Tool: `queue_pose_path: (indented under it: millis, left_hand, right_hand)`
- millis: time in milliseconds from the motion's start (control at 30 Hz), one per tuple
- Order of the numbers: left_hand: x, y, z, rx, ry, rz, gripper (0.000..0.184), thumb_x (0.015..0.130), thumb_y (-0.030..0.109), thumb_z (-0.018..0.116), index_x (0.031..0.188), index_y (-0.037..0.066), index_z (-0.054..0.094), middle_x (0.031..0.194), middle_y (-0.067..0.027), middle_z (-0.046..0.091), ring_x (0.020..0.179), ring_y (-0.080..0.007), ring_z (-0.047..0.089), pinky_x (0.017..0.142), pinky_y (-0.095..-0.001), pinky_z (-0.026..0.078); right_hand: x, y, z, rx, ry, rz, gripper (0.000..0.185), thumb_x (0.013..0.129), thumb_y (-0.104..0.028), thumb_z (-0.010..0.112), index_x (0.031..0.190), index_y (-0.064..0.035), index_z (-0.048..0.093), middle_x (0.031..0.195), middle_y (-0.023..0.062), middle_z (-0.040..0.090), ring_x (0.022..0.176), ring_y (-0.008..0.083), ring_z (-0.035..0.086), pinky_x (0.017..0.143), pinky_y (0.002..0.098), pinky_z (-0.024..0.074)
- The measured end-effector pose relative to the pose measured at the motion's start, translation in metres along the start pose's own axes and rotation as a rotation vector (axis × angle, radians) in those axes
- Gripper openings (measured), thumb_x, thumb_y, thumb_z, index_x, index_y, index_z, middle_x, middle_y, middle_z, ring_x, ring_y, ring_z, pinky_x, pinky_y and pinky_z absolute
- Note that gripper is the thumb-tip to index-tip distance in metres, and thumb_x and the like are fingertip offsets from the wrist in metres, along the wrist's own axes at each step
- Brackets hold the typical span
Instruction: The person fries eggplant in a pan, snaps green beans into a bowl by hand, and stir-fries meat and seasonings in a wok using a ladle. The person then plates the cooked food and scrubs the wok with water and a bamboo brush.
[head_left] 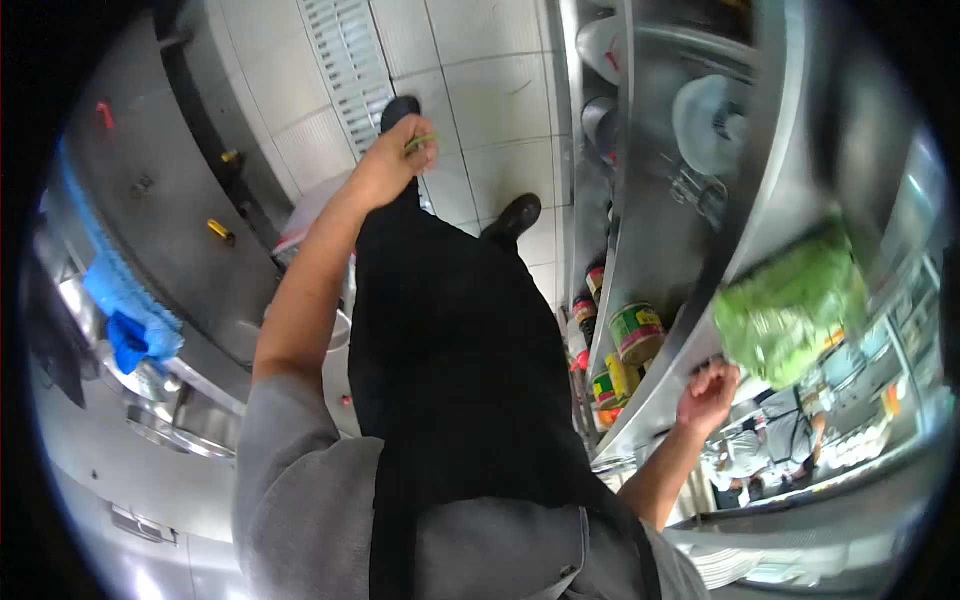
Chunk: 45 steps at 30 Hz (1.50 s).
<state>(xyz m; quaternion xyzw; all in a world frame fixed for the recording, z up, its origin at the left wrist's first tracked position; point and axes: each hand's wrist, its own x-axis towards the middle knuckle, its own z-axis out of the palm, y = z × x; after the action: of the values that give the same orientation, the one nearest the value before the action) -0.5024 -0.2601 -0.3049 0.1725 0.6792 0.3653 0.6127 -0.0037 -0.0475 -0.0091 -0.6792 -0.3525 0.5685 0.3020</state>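
Observation:
My left hand (393,160) is held out over the floor near my foot, its fingers closed. Between them sits a thin yellow-green strip (422,142), too small to name. On the other side, my right hand (709,397) is at the edge of the steel counter, with its fingers curled. Its fingertips are close to the corner of a green plastic bag (795,308) that lies on the counter. Whether they touch the bag, or hold anything, is hidden.
Shelves under the right counter hold cans (637,333), bottles and a translucent bowl (708,122). A steel cabinet (165,175) with a blue cloth (130,310) flanks my left. A floor grate (350,65) crosses the tiles. Other people (775,440) stand beyond the counter.

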Motion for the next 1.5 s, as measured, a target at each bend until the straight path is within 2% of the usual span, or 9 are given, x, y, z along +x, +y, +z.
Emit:
queue_pose_path:
  millis: [100,167,333,533,1033,1267,1367,1433,1500]
  left_hand:
    - [0.084,-0.071,0.024,0.07,-0.004,-0.002,0.024,0.104,0.01,0.056,0.127,0.003,0.057,0.098,-0.0051,0.066,0.092,-0.0145,0.067,0.082,-0.0303,0.054]
    - [0.151,-0.142,0.05,0.095,0.018,0.098,0.027,0.1,0.007,0.055,0.126,0.004,0.06,0.09,-0.0093,0.068,0.088,-0.0192,0.069,0.082,-0.0334,0.055]
    - [0.271,-0.205,0.109,0.555,0.167,-0.105,0.025,0.093,0.007,0.053,0.106,0.011,0.074,0.114,-0.0139,0.075,0.104,-0.0377,0.072,0.09,-0.0511,0.057]
    - [0.358,-0.231,0.148,0.778,0.1,-0.066,0.028,0.095,0.007,0.054,0.118,0.009,0.07,0.127,-0.0108,0.067,0.114,-0.0309,0.069,0.094,-0.0443,0.059]
    - [0.478,-0.303,0.191,1.208,0.003,0.323,0.017,0.094,0.014,0.06,0.105,0.005,0.069,0.107,-0.0147,0.068,0.098,-0.0314,0.072,0.073,-0.0439,0.063]
    - [0.428,-0.288,0.187,0.727,0.077,0.013,0.031,0.089,0.028,0.065,0.103,0.001,0.069,0.1,-0.0204,0.073,0.09,-0.0383,0.073,0.084,-0.048,0.059]
    - [0.358,-0.252,0.164,0.436,-0.029,-0.081,0.029,0.089,0.027,0.066,0.099,-0.001,0.07,0.09,-0.0187,0.073,0.085,-0.0313,0.074,0.079,-0.0433,0.058]
    - [0.305,-0.21,0.142,-0.186,-0.048,-0.361,0.024,0.091,0.023,0.067,0.094,0.0,0.071,0.084,-0.0134,0.071,0.08,-0.0226,0.071,0.074,-0.0384,0.056]
    - [0.244,-0.168,0.124,-0.712,0.01,-0.315,0.015,0.092,0.016,0.066,0.095,0.001,0.07,0.085,-0.0085,0.07,0.082,-0.0165,0.067,0.076,-0.0335,0.055]
  right_hand:
    - [0.016,0.019,0.018,-0.856,0.54,-0.395,0.038,0.106,-0.028,0.058,0.12,0.0057,0.067,0.104,0.0133,0.069,0.08,0.0162,0.054,0.07,0.0324,0.045]
    - [0.02,0.036,0.014,-1.239,0.72,-0.46,0.053,0.106,-0.036,0.059,0.133,0.0091,0.061,0.127,0.0234,0.067,0.115,0.0323,0.059,0.103,0.043,0.0462]
    - [0.032,0.063,-0.014,-1.375,0.852,-0.398,0.054,0.106,-0.037,0.058,0.135,0.0086,0.059,0.129,0.0236,0.065,0.117,0.0323,0.059,0.105,0.043,0.0455]
    - [0.038,0.085,-0.007,-1.484,0.97,-0.269,0.055,0.107,-0.037,0.057,0.138,0.008,0.056,0.133,0.0238,0.063,0.12,0.0323,0.058,0.107,0.043,0.0447]
    - [0.041,0.122,0.022,-1.527,1.148,-0.036,0.058,0.107,-0.037,0.055,0.145,0.0064,0.051,0.141,0.0244,0.058,0.127,0.0323,0.055,0.111,0.0431,0.0427]
    - [0.036,0.111,0.007,-1.463,1.097,-0.046,0.06,0.107,-0.038,0.054,0.148,0.0057,0.048,0.145,0.0247,0.056,0.131,0.0323,0.054,0.113,0.0431,0.0417]
    - [0.026,0.09,-0.008,-1.426,1.018,-0.07,0.061,0.107,-0.038,0.054,0.149,0.0053,0.047,0.147,0.0248,0.055,0.132,0.0323,0.054,0.114,0.0431,0.0413]
    - [0.02,0.077,-0.017,-1.371,0.969,-0.091,0.061,0.107,-0.038,0.053,0.15,0.0051,0.046,0.148,0.0249,0.055,0.133,0.0322,0.053,0.114,0.0431,0.0411]
    - [0.014,0.064,-0.02,-1.314,0.93,-0.099,0.062,0.107,-0.038,0.053,0.151,0.0049,0.045,0.149,0.025,0.054,0.134,0.0322,0.053,0.115,0.0431,0.0408]
